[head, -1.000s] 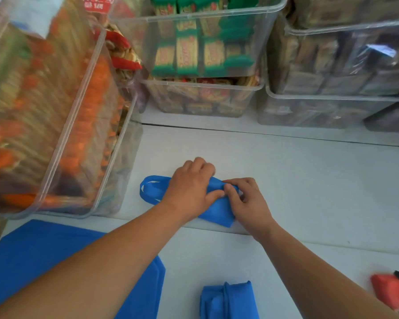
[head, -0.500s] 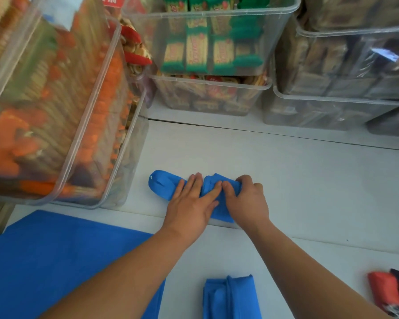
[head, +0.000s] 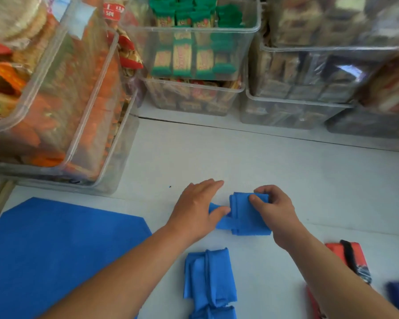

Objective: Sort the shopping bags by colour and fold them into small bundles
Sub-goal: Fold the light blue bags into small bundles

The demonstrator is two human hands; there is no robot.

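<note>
Two hands fold a small blue bag (head: 247, 217) on a white table (head: 309, 176).
The bag lies in the middle of the table. The right hand (head: 274, 210) pinches its far edge with curled fingers and thumb. The left hand (head: 196, 210) lies flat with straight fingers, its thumb touching the bag's loose strip. A big flat blue bag (head: 55, 249) lies on the left, a folded blue bundle (head: 209, 277) nearer, a red bundle (head: 348, 256) on the right. Clear boxes (head: 194, 65) full of snacks stand along the back and left.
</note>
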